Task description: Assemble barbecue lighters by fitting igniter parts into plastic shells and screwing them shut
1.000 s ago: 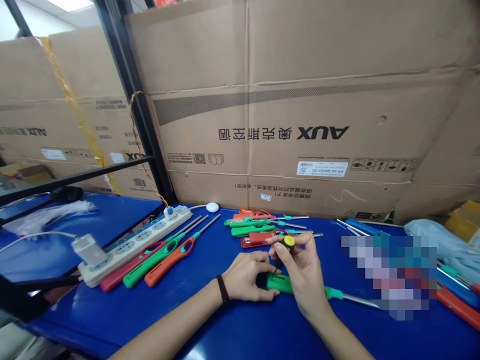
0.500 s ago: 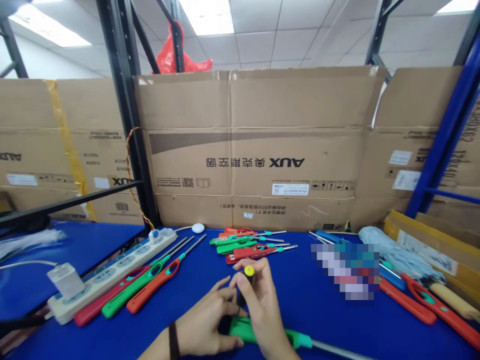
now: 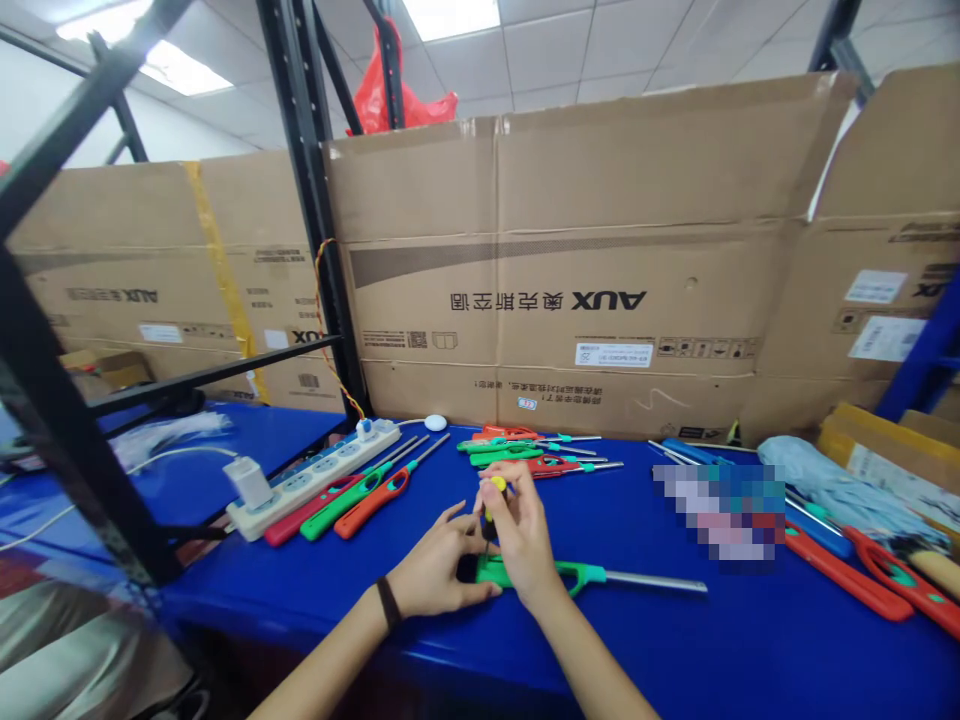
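Note:
A green long-nosed lighter [image 3: 592,574] lies flat on the blue table [image 3: 660,640], its metal tube pointing right. My left hand [image 3: 435,568] presses down on the lighter's handle end, thumb and fingers around it. My right hand [image 3: 521,535] is closed round a small screwdriver with a yellow cap [image 3: 496,486], held upright with its tip on the lighter's handle.
Three lighters, red, green and orange [image 3: 360,497], lie beside a white power strip [image 3: 315,480] on the left. A pile of several more lighters [image 3: 536,452] sits behind my hands, others [image 3: 862,570] at the right. Cardboard boxes [image 3: 570,260] wall the back; a black rack post [image 3: 67,430] stands left.
The camera has tilted up and pulled back, so the ceiling and more of the table show. Both hands keep their hold on the lighter and the screwdriver.

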`<state>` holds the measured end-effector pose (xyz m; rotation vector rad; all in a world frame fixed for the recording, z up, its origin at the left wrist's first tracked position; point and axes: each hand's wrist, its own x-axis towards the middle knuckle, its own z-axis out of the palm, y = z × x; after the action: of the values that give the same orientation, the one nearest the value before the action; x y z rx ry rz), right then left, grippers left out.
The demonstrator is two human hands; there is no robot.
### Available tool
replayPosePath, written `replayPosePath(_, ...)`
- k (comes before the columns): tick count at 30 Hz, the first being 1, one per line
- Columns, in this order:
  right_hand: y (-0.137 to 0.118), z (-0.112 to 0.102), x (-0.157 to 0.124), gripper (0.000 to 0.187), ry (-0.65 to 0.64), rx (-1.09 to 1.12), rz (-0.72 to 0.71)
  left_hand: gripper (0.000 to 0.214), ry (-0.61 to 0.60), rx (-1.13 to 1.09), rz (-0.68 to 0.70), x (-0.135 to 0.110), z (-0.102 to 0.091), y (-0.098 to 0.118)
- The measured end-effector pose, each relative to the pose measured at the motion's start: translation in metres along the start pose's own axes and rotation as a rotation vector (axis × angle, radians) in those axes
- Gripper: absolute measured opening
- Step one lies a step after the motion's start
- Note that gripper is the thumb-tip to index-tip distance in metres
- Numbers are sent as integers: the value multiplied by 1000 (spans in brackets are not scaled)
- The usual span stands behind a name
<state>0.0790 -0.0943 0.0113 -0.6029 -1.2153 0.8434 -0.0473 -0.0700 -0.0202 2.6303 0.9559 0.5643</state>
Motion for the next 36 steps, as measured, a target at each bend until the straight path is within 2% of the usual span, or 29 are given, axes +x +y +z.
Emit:
replayPosePath(6,-5,9,0,35,132,-17,-56,33,69,12,-36,-2,4,-2)
replayPosePath(8,-3,13,1,36,201,-44,-76,28,119,53,-92,-3,8,4)
replayPosePath(12,1,22,11,37,320,-57,-116,17,302,199,-274,-7,16,23)
replayPosePath(15,-16,19,25,40,378,-7,-164,22,352,214,-349,-23,17,34)
replayPosePath(18,-56,-6,39,42,427,33,-300,26,324,201,-362,-57,9,37)
replayPosePath(21,-95,-49,42,37,373,-39,-473,22,291,221,-377,-104,-4,27)
replayPosePath(24,-111,-97,38,34,365,-221,-482,27,342,285,-487,-143,-17,12)
replayPosePath(26,-109,-123,35,34,377,-306,-427,29,391,369,-570,-154,-24,3)
replayPosePath(29,-95,-147,35,37,437,-410,-416,29,453,511,-666,-146,-30,-8)
replayPosePath(31,-85,-154,34,36,406,-522,-379,28,449,587,-692,-130,-32,-16)
replayPosePath(33,-74,-158,32,30,317,-702,-372,29,443,654,-687,-108,-34,-24)
replayPosePath(36,-57,-162,31,33,131,-1049,-450,37,532,715,-697,-64,-37,-31)
